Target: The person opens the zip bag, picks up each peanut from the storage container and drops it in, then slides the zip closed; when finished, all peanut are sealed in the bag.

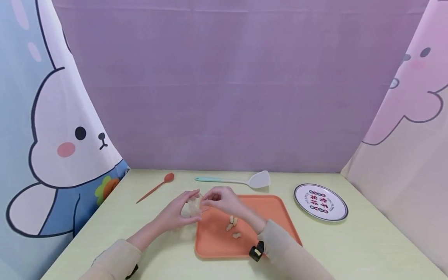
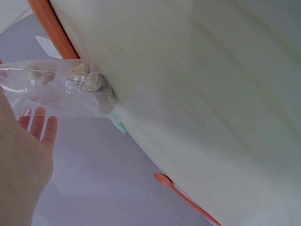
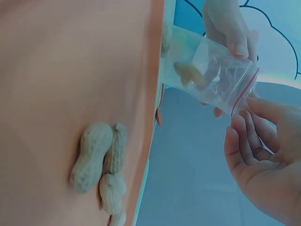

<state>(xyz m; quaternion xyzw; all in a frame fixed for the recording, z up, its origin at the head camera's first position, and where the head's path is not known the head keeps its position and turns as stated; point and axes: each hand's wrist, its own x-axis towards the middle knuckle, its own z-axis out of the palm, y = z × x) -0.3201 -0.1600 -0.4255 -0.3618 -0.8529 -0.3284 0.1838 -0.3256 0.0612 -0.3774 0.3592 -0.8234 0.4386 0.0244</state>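
A pale yellow table (image 1: 364,249) bears an orange tray (image 1: 213,245). Behind the tray lies a spatula (image 1: 259,180); left of the tray, a spoon (image 1: 169,177); right, a plate (image 1: 336,204).

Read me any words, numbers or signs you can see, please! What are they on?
"不", as far as I can tell: a red character on the white plate.
Other big red characters on that plate: too blurred to read for sure.
Round marks and tiny lettering around them: too small to read.
Plastic bag: no writing that I can see.
Numbers: none that I can read.
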